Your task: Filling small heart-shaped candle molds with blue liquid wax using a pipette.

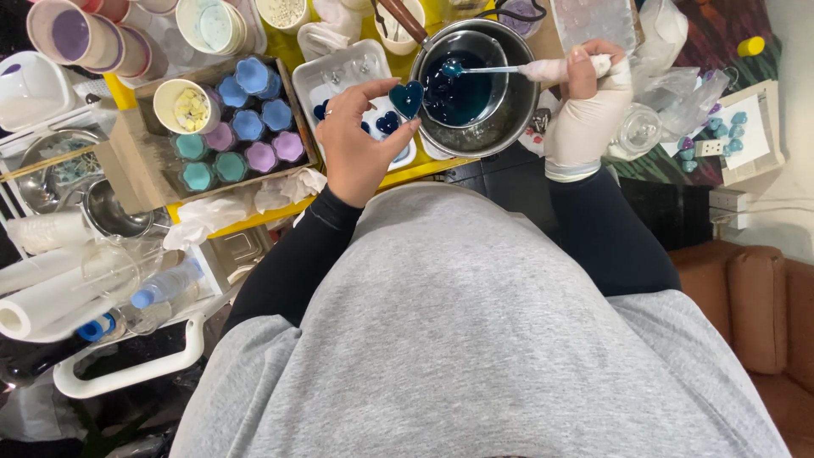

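Fingers of the bare left hand [356, 140] are pinched on a small heart-shaped mould [407, 98] filled with dark teal liquid, held level just beside the rim of the metal pot [475, 85]. Thumb and fingertips close on the heart's outer edge, the only sensible place to grip it: the piece looks light, thin-walled and probably soft, so a hard squeeze could bow the wall and spill the fill, and any tilt would let the liquid run. Wet drips would make it slippery.

Just beyond, the gloved right hand [585, 110] is closed around the wrapped handle of a small spoon [475, 69], whose bowl carries the same teal liquid over the pot's dark pool. The spoon is stiff and light; the load in its bowl is what needs a steady wrist.

Under the left hand sits a white tray [339, 72] holding more dark blue hearts. Farther left, a cardboard box [140, 127] holds flower-shaped moulds [254, 127] in blue, purple and teal, with a cup of pale chunks beside them. Stacked tubs [76, 34] stand at the far edge.
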